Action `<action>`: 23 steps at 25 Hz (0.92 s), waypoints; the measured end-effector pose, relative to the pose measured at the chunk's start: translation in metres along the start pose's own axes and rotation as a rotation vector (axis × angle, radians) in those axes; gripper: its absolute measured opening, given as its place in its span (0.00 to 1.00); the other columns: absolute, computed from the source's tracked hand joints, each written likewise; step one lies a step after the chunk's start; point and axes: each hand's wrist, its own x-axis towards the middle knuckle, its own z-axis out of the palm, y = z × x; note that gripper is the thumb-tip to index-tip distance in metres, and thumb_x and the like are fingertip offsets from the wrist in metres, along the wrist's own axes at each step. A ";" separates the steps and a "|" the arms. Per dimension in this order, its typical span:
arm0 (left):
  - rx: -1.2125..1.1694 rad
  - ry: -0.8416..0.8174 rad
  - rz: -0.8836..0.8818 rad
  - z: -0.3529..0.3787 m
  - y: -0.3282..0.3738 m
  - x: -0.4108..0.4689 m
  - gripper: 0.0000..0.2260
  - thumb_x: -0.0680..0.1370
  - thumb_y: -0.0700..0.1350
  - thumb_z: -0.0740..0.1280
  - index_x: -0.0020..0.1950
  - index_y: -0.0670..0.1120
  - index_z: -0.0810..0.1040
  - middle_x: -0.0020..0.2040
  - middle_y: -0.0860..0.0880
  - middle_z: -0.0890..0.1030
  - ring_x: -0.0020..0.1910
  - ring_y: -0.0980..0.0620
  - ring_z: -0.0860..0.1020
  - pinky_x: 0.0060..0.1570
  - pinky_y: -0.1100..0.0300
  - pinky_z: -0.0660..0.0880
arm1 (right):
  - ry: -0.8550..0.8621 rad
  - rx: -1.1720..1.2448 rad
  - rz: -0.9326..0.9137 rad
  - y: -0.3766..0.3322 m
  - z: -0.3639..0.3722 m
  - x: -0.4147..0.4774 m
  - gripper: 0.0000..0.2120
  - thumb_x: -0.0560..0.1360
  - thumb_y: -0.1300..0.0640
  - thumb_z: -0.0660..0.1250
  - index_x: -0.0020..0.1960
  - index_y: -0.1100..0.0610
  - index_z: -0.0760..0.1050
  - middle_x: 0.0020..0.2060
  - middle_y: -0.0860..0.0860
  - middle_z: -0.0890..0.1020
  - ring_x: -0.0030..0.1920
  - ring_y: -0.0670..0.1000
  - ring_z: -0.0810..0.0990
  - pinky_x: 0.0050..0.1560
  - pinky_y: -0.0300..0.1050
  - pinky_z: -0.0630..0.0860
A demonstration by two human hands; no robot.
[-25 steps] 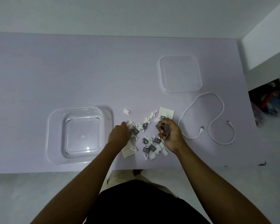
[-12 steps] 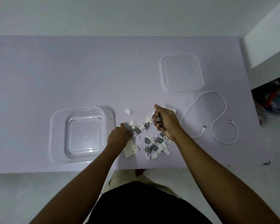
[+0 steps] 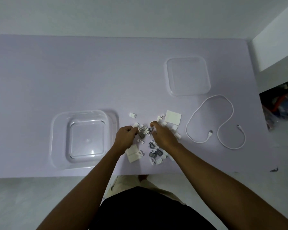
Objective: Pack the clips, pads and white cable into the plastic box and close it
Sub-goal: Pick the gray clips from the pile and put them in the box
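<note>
A pile of small white and grey clips (image 3: 154, 153) lies near the table's front edge. My left hand (image 3: 125, 138) rests on the pile's left side with fingers curled around clips. My right hand (image 3: 161, 136) is on the pile's middle, fingers pinching clips. One white pad (image 3: 173, 117) lies behind the pile and another pad (image 3: 132, 154) lies under my left wrist. A single clip (image 3: 132, 115) sits apart behind. The clear plastic box (image 3: 60, 138) stands open and empty to the left. Its clear lid (image 3: 188, 77) lies at the back right. The white cable (image 3: 223, 123) loops on the right.
The lilac table (image 3: 73, 72) ends close to my body at the front. A white wall block (image 3: 276, 44) stands at the right, with a dark gap holding coloured items (image 3: 279, 105) below it. A small dark scrap (image 3: 273, 169) lies at the front right corner.
My right hand moved left from the white pad toward the middle of the pile, uncovering the pad. My left hand stayed at the pile's left side, fingers closing on clips.
</note>
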 end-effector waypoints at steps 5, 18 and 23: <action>-0.259 -0.161 -0.117 -0.013 0.009 -0.004 0.09 0.74 0.37 0.61 0.34 0.46 0.68 0.26 0.49 0.63 0.24 0.52 0.56 0.26 0.61 0.52 | -0.005 -0.022 -0.106 -0.004 -0.001 -0.001 0.16 0.78 0.55 0.63 0.63 0.42 0.67 0.40 0.51 0.81 0.37 0.52 0.79 0.38 0.49 0.78; 0.114 -0.123 -0.131 -0.051 0.036 -0.005 0.14 0.77 0.45 0.62 0.35 0.40 0.74 0.33 0.43 0.82 0.19 0.53 0.61 0.22 0.65 0.59 | -0.195 1.526 0.304 -0.008 -0.014 -0.034 0.11 0.78 0.54 0.56 0.46 0.57 0.74 0.30 0.52 0.72 0.22 0.48 0.65 0.20 0.33 0.56; 0.937 -0.063 0.032 -0.036 0.017 -0.007 0.10 0.78 0.47 0.64 0.42 0.41 0.76 0.44 0.42 0.82 0.41 0.46 0.81 0.37 0.59 0.73 | -0.169 1.488 0.396 -0.026 -0.016 -0.026 0.23 0.79 0.38 0.61 0.31 0.51 0.68 0.26 0.48 0.68 0.20 0.45 0.62 0.19 0.34 0.55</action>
